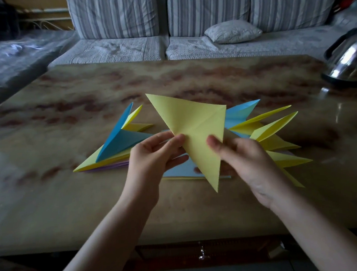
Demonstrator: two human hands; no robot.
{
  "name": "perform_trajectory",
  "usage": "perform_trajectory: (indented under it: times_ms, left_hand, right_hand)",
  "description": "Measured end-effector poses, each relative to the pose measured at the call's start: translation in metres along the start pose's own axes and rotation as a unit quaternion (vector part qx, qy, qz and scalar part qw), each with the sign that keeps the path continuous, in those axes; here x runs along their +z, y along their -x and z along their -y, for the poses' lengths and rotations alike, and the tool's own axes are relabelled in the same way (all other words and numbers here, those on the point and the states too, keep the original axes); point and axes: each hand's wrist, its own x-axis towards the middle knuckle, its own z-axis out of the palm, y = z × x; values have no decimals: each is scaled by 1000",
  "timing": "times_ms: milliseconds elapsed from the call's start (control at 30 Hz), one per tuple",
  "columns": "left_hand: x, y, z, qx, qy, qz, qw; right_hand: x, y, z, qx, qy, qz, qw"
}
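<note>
Now yellow folded paper (196,134) points down, long axis near-vertical.

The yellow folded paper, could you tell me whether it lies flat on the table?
No, the left hand and right hand pinch the yellow folded paper, lifted off the table.

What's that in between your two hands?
A folded yellow paper triangle. The left hand and the right hand each pinch it from one side, thumbs on its front. The head view shows this.
</note>
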Motion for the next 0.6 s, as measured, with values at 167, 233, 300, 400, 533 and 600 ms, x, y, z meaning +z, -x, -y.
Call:
perform_trajectory:
  times_ms: [167,233,300,400,533,600]
  left_hand:
    - [-3,-1,-4,-16,-35,29,999]
    - [-3,1,-3,-22,-41,36,998]
    - [-4,1,-3,-28,-44,45,998]
    - [-6,2,-3,-36,-43,63,996]
    - [-5,3,-1,-36,-30,76,996]
    - [-3,6,-1,-32,-29,97,994]
  right_hand:
    - [-31,-13,8,-268,185,-31,945]
    - [-36,-13,10,-311,297,-11,903]
    - [-34,-14,8,-322,347,21,881]
    - [-29,-14,6,-309,342,61,885]
    - [-28,-16,6,-270,303,60,912]
    - [-27,-15,6,-227,240,51,943]
